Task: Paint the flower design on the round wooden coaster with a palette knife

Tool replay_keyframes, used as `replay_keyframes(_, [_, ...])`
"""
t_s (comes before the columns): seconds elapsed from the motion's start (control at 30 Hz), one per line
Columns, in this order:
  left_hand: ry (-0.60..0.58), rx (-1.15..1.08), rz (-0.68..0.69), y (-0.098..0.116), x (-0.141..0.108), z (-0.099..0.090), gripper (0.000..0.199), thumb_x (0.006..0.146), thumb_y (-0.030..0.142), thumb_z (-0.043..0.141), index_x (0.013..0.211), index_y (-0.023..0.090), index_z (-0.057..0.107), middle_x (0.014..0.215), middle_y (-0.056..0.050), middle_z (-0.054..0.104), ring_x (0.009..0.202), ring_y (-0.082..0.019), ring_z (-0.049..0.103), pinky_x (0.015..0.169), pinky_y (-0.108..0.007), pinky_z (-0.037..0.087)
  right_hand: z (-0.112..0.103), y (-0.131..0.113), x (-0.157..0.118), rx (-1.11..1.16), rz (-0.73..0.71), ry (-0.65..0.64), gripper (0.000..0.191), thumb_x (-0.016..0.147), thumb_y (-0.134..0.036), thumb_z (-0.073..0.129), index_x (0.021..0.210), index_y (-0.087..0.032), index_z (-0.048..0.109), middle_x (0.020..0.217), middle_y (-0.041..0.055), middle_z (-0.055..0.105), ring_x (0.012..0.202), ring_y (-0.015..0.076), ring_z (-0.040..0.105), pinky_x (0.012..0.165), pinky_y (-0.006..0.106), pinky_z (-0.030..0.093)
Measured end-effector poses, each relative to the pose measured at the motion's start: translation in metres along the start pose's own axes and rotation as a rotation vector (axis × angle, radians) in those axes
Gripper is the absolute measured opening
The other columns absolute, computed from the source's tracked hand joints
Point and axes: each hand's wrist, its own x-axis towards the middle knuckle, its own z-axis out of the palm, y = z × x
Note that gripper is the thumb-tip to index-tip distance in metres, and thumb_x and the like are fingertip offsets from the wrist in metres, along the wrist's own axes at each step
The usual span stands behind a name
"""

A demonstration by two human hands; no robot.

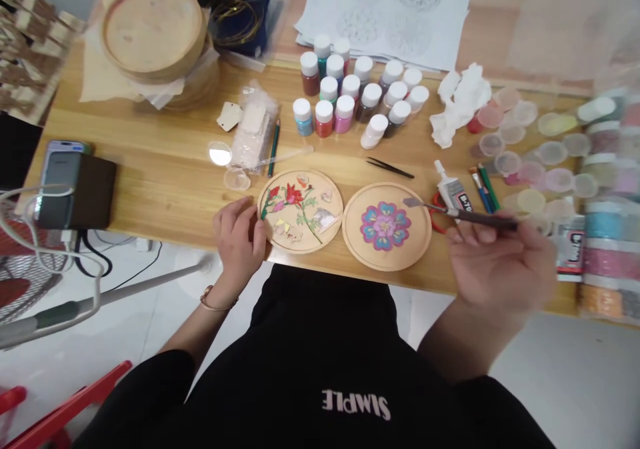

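Note:
My right hand (500, 269) grips the dark handle of a palette knife (480, 218), whose small metal blade points left over the rim of the right wooden disc. A flower in pink, blue and purple decorates the middle of that round wooden disc (357, 249). Beside it, almost touching, lies the left wooden disc (300, 243), with red flowers, green stems and several loose-looking pale pieces on it. My left hand (240, 239) rests at the table edge, fingers loosely bent and apart, its thumb against the left disc's rim.
Several white-capped paint jars (345, 112) stand behind the discs. Black tweezers (390, 167), a glue tube (453, 192) and red-handled scissors (439, 214) lie close by. Small plastic cups (507, 162) fill the right side. Stacked wooden discs (155, 32) and a dark power box (83, 192) are left.

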Motion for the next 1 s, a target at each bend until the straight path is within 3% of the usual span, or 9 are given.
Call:
replay_keyframes(0.13, [0.011, -0.039, 0.000, 0.000, 0.000, 0.001, 0.024, 0.093, 0.028, 0.052, 0.111, 0.021, 0.066, 0.126, -0.015, 0.066, 0.116, -0.031, 0.060, 0.106, -0.056, 0.042, 0.043, -0.022, 0.029, -0.101, -0.115, -0.123, 0.051, 0.096, -0.021, 0.031, 0.054, -0.016, 0.059, 0.042, -0.0036, 0.028, 0.037, 0.0059, 0.028, 0.040, 0.021, 0.028])
replay_keyframes(0.3, [0.021, -0.021, -0.030, 0.002, 0.001, 0.003, 0.023, 0.096, 0.030, 0.048, 0.105, 0.020, 0.067, 0.124, -0.015, 0.068, 0.115, -0.030, 0.061, 0.105, -0.055, 0.042, 0.070, -0.029, 0.072, -0.131, 0.013, -0.236, 0.060, 0.101, -0.017, 0.015, 0.051, -0.017, 0.048, 0.044, -0.0042, 0.023, 0.037, 0.0045, 0.020, 0.037, 0.021, 0.015])
replay_keyframes(0.43, [0.075, 0.002, -0.010, 0.001, 0.000, 0.005, 0.026, 0.097, 0.028, 0.046, 0.107, 0.019, 0.069, 0.120, -0.015, 0.070, 0.113, -0.029, 0.063, 0.103, -0.052, 0.045, 0.060, -0.012, 0.088, -0.118, 0.133, -0.273, 0.056, 0.099, -0.020, 0.012, 0.053, -0.021, 0.044, 0.041, -0.0050, 0.017, 0.037, 0.0079, 0.015, 0.037, 0.023, 0.016])
replay_keyframes(0.57, [0.120, 0.001, -0.024, -0.001, -0.002, 0.009, 0.028, 0.095, 0.028, 0.049, 0.113, 0.018, 0.069, 0.121, -0.015, 0.069, 0.115, -0.031, 0.061, 0.106, -0.054, 0.042, 0.043, 0.001, 0.097, -0.085, 0.124, -0.408, 0.029, 0.081, -0.035, 0.049, 0.057, -0.023, 0.038, 0.042, -0.0075, 0.016, 0.038, 0.0084, 0.016, 0.038, 0.024, 0.023])
replay_keyframes(0.7, [0.179, 0.011, 0.000, -0.003, -0.003, 0.012, 0.031, 0.095, 0.025, 0.049, 0.119, 0.017, 0.067, 0.121, -0.016, 0.069, 0.113, -0.030, 0.061, 0.105, -0.053, 0.043, 0.036, 0.004, 0.103, -0.132, 0.029, -0.567, 0.042, 0.055, -0.038, 0.070, 0.055, -0.024, 0.030, 0.040, -0.0095, 0.016, 0.037, 0.0068, 0.015, 0.036, 0.025, 0.020])
replay_keyframes(1.0, [0.165, -0.015, 0.000, -0.004, -0.003, 0.010, 0.026, 0.095, 0.025, 0.053, 0.116, 0.019, 0.068, 0.120, -0.015, 0.068, 0.112, -0.031, 0.061, 0.104, -0.053, 0.043, 0.038, 0.008, 0.103, -0.157, -0.049, -0.660, 0.038, 0.055, -0.039, 0.069, 0.048, -0.023, 0.035, 0.036, -0.0091, 0.017, 0.032, 0.0045, 0.012, 0.033, 0.026, 0.011])
